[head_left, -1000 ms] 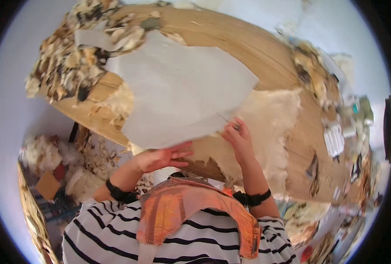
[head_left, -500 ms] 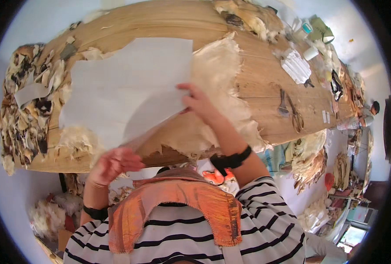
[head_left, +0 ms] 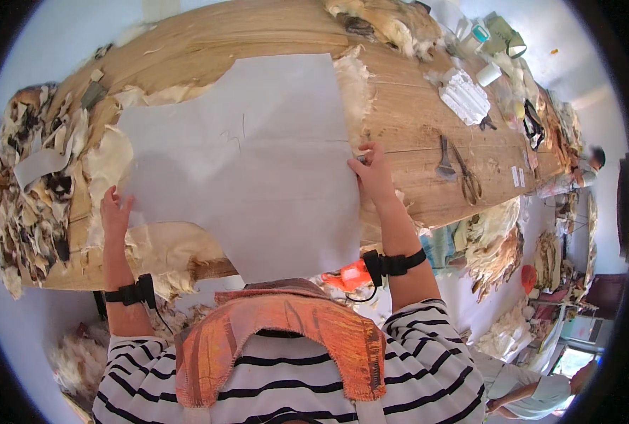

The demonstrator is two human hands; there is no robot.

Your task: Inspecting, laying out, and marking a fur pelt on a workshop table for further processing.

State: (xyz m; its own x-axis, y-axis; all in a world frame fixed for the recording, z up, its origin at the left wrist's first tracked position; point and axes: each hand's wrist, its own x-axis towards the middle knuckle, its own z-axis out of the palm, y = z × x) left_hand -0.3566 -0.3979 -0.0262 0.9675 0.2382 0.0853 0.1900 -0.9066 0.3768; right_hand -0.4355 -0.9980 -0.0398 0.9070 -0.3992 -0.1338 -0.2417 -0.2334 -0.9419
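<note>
The big brown table fills the middle of the frame. The white sheet lies at its center, over the pale hide. Its lower part now spreads wider and lower than half a second ago, so it covers more of the hide. The left hand is at its left edge, the right hand at its right edge. Both hands' fingers are bent; whether they pinch it, one cannot tell. Small dark marks now show on it.
</note>
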